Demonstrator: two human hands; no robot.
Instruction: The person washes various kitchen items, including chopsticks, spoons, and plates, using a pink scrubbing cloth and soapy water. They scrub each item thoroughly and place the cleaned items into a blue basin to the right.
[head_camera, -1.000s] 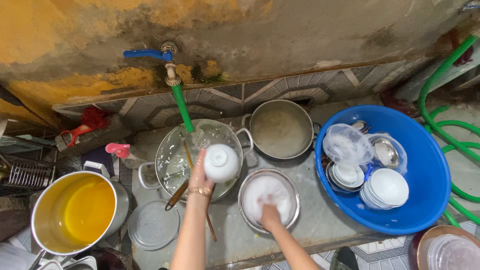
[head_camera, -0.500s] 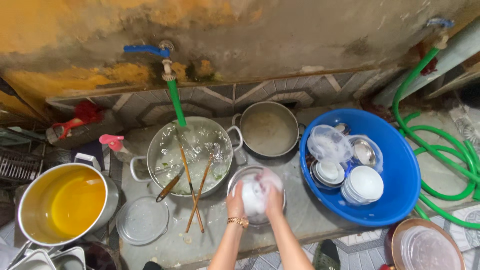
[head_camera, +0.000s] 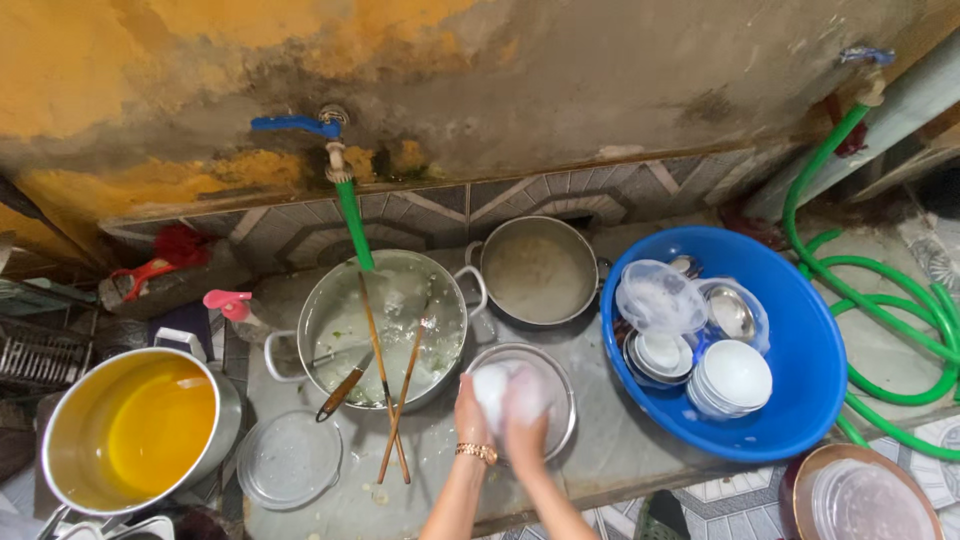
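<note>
Our hands wash a small white bowl (head_camera: 497, 385) over a shallow round steel basin (head_camera: 553, 380).

Our left hand (head_camera: 472, 412), with a gold bracelet at the wrist, and right hand (head_camera: 527, 415) both close around the bowl, just above the basin on the grey bench (head_camera: 610, 445). Beside it, wooden chopsticks (head_camera: 395, 395) lean from a large steel pot (head_camera: 345, 320); a blue plastic tub (head_camera: 810, 350) holds stacked white bowls (head_camera: 732, 378).
</note>
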